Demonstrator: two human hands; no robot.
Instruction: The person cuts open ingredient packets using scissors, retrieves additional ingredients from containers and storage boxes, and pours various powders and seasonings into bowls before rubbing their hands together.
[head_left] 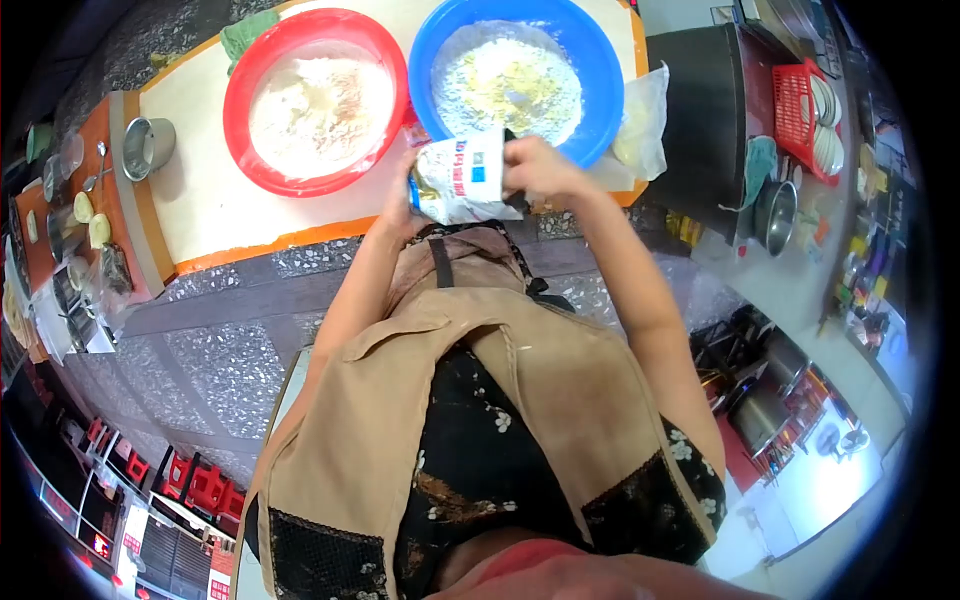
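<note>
A white printed packet (458, 180) is held between both hands at the table's near edge, just below the two basins. My left hand (402, 200) is closed around the packet's left side. At its right end my right hand (540, 170) has its fingers closed on the packet's edge, beside something dark. A red basin (240, 130) on the left holds white and slightly brownish powder. The blue basin (603, 110) to its right contains white powder with a pale yellow heap on top. What is inside the packet is hidden.
A metal pot (148, 148) stands at the table's left end. A green cloth (248, 36) lies behind the red basin, and a clear plastic bag (642, 125) lies right of the blue one. Farther right are a red basket (806, 120) with dishes and a metal bowl (776, 216).
</note>
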